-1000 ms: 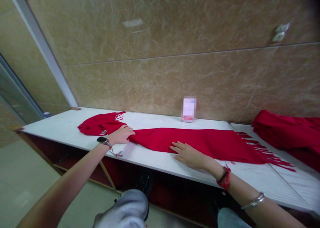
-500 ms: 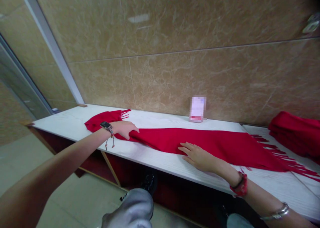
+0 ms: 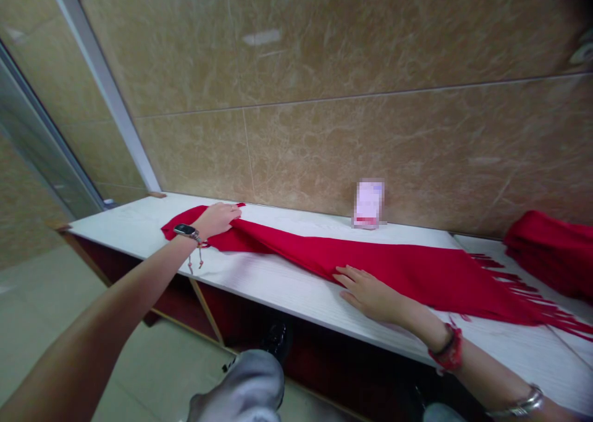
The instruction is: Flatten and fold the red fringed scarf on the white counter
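Observation:
A long red scarf (image 3: 384, 264) lies lengthwise along the white countertop (image 3: 278, 286), its fringe spread at the right end. Toward its left end, where the cloth is bunched and folded, my left hand (image 3: 217, 218) is closed on the scarf's far edge; a raised fold runs to the right from the fingers. The fingertips are partly hidden. My right hand (image 3: 365, 289) rests flat on the near edge around the middle, fingers stretched out and slightly apart, pressing on the cloth without gripping it.
A folded red cloth (image 3: 551, 255) sits on the counter at the right. A blurred pale upright object (image 3: 369, 202) leans against the marbled tile wall (image 3: 315, 150). Dark open compartments (image 3: 250, 304) lie below the counter, and my knee (image 3: 245, 379) is in front of them.
My left hand has moved left and toward the wall, drawing the scarf's edge with it. Its left-end fringe is now mostly covered. My right hand stays in place on the cloth.

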A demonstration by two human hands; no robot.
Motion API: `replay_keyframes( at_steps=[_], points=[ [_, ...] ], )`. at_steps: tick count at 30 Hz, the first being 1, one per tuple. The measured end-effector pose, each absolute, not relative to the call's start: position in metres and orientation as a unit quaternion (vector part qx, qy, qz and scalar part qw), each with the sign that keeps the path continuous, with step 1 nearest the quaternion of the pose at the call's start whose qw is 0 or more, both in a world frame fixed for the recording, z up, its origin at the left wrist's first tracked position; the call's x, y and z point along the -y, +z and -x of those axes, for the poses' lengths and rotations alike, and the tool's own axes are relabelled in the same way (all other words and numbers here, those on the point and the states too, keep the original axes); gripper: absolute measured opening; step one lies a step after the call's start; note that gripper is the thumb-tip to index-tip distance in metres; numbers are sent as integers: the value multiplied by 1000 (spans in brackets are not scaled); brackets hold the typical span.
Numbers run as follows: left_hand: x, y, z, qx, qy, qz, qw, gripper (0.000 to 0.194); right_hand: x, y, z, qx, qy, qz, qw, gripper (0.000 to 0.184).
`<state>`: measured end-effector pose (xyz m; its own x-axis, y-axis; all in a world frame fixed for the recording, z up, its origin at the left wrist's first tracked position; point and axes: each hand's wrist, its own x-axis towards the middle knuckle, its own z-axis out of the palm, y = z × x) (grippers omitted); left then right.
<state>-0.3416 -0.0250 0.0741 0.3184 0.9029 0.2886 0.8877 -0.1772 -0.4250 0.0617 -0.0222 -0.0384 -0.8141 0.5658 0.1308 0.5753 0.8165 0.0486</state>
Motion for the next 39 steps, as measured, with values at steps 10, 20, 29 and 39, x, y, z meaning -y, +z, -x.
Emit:
replay_keyframes(
  at_steps=[10, 20, 29, 39],
  points=[
    [7, 85, 368, 624, 31, 679, 386, 30, 22, -43, -63, 953, -61, 288, 73, 41],
    [34, 24, 305, 491, 30, 867, 87, 66, 27, -19, -34, 935, -22, 337, 111, 37],
    [40, 11, 253, 474, 37, 880, 10, 53, 16, -10, 6, 958, -15, 276, 79, 34],
    [24, -6, 251, 546, -78, 834, -7, 33, -20, -17, -5, 919, 166, 285, 214, 34]
  ],
)
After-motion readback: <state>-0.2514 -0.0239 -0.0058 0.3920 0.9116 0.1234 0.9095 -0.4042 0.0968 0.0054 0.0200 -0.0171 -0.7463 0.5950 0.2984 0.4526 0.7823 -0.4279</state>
